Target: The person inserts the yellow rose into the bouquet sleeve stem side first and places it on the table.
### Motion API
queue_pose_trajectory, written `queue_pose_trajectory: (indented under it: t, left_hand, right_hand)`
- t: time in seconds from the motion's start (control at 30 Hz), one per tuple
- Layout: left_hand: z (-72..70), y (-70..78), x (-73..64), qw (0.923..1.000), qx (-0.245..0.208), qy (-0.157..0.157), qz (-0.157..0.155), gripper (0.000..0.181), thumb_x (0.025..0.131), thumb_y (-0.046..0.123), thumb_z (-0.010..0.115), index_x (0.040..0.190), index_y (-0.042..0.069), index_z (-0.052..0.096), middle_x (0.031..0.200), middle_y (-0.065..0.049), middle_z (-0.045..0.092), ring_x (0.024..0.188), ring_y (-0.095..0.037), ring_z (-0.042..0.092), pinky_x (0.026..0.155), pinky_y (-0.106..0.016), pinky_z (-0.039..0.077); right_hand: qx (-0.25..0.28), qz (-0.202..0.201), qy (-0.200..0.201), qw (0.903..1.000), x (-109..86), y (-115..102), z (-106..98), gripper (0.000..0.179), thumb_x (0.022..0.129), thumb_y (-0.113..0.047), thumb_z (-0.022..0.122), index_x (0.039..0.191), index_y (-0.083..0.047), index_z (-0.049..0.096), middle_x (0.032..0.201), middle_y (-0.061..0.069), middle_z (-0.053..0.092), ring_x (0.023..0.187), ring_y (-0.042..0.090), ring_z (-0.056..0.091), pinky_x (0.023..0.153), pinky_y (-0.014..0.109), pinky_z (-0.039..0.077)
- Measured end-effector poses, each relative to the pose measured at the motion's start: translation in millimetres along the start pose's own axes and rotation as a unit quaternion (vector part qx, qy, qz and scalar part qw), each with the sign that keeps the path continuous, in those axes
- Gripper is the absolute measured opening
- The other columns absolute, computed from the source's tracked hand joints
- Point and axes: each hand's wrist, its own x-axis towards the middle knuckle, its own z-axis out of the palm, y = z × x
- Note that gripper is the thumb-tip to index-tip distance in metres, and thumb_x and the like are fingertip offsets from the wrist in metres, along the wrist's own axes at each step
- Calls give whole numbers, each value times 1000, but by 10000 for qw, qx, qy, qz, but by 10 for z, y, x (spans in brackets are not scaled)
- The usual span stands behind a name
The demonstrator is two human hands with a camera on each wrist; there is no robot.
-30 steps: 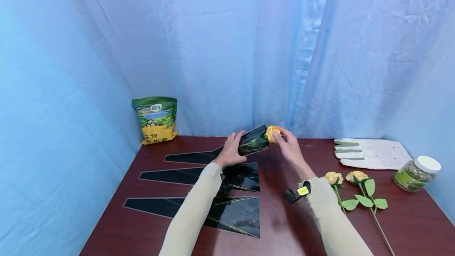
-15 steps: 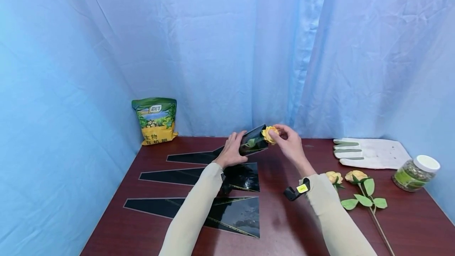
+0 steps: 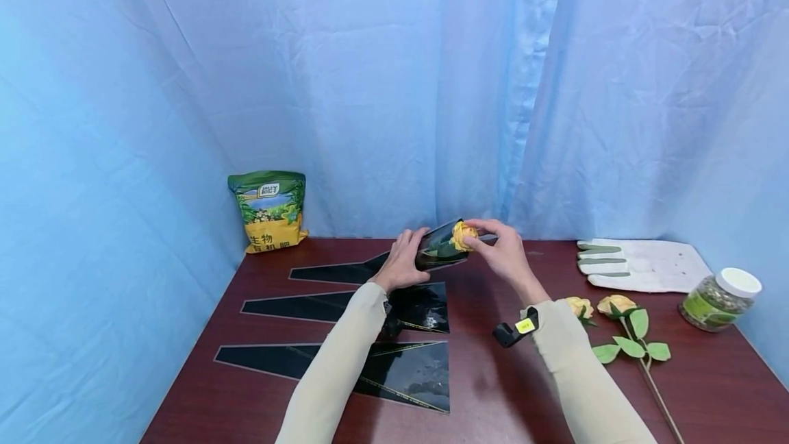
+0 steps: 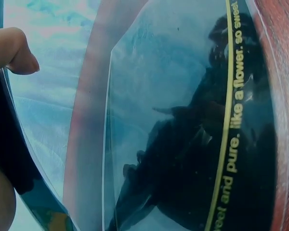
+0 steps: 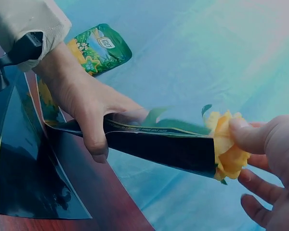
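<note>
My left hand (image 3: pixel 402 262) grips a black and clear plastic flower sleeve (image 5: pixel 159 151), thumb on one side and fingers on the other. The wide mouth of this flower sleeve points right and is held open. A yellow rose (image 3: pixel 462 237) lies in it, leaves visible through the clear film, its bloom at the mouth. With thumb and fingers, my right hand (image 3: pixel 507 255) pinches the bloom. In the left wrist view, the clear film with gold lettering fills most of the picture, beside a fingertip (image 4: pixel 24 60). The lower stem is hidden.
Two more flower sleeves, a middle one (image 3: pixel 425 307) and a front one (image 3: pixel 407 375), lie flat nearer me. Two yellow roses (image 3: pixel 616 305) lie at right, by a white glove (image 3: pixel 653 266) and a lidded jar (image 3: pixel 721 300). A fertilizer bag (image 3: pixel 268 211) stands back left.
The rose has moved left, deeper into the flower sleeve, with my right hand following its bloom. My left hand has stayed in place on the flower sleeve.
</note>
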Motion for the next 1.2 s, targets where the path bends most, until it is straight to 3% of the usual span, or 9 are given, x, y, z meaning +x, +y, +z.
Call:
queue_pose_trajectory:
  t: [0.23,0.5,0.67,1.0,1.2]
  left_hand:
    - [0,9,6,9999,123,36,19,95,77,18,79,157,17,28,134,-12,44,117,-28,40,106,-47,35]
    - [-7,18,9,9996,229,121,126,94,77,19,79,156,16,29,131,-11,46,113,-26,41,102,-45,36]
    - [-3,19,10,9995,260,124,143,93,77,19,80,156,15,30,129,-11,45,111,-26,40,101,-45,37]
    - [-32,25,13,9994,340,83,76,91,79,19,78,156,16,30,130,-10,45,113,-25,41,101,-43,36]
    - [-44,24,2,9994,324,63,59,90,80,19,78,156,16,30,130,-10,46,112,-26,41,101,-44,37]
  right_hand:
    - [51,222,27,9997,2,-1,2,38,91,-22,74,126,-9,68,125,17,68,108,33,68,85,36,58]
    - [-317,356,547,9974,2,-22,66,33,90,-37,74,102,-7,67,96,12,71,82,17,67,71,23,51]
    - [-372,363,657,9965,-7,-23,92,34,90,-39,73,99,-8,66,90,10,69,77,11,62,68,21,48]
    - [-483,260,325,9980,-43,21,140,26,91,-27,74,108,-8,70,105,13,75,94,25,71,80,28,54]
    - [-470,171,185,9986,-64,44,172,24,96,-30,67,104,-9,72,101,12,75,89,24,70,78,32,53]
